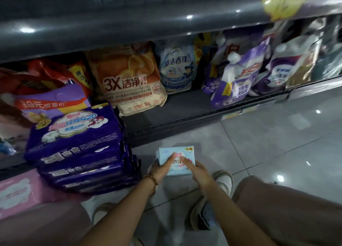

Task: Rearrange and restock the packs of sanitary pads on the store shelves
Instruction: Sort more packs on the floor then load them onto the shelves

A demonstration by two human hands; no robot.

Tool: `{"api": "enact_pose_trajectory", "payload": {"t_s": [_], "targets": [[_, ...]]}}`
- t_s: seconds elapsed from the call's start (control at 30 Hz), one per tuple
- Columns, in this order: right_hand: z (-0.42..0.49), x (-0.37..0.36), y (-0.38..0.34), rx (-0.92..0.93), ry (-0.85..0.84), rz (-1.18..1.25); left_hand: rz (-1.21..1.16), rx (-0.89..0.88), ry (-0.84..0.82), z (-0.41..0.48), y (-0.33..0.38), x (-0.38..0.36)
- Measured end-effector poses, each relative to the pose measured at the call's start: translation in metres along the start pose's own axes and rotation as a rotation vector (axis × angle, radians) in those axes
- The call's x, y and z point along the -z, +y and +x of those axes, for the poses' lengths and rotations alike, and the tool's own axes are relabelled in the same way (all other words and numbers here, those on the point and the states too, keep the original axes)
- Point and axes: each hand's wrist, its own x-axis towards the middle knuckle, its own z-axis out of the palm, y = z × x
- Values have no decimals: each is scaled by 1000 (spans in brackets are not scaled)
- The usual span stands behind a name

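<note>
A small light-blue pack of sanitary pads (pixel 177 154) sits low over the tiled floor, in front of the bottom shelf. My left hand (pixel 161 169) grips its left edge, thumb on top and fingers underneath. My right hand (pixel 199 173) holds its right side, with the index finger laid across the top face. To the left stands a stack of several purple pad packs (pixel 79 145) on the floor, leaning against the shelf edge. A pink pad pack (pixel 17 194) lies at the far left.
The bottom shelf (pixel 185 114) holds detergent bags: an orange one (pixel 129 79), a blue-white pouch (pixel 175 68) and purple pouches (pixel 238 75). A dark shelf board (pixel 129 23) overhangs them. My knees and shoes (pixel 224 181) frame the grey tile floor (pixel 277 134).
</note>
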Motion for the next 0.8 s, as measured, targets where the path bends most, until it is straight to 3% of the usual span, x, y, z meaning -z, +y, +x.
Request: {"api": "enact_pose_trajectory", "payload": {"t_s": [0.4, 0.63, 0.8], "targets": [[-173, 16, -166, 724, 139, 118, 24, -841, -163, -166, 165, -28], [-265, 2, -253, 1105, 126, 65, 114, -1349, -71, -268, 260, -14], [-304, -19, -310, 1288, 37, -69, 253, -1549, 135, -301, 313, 20]]}}
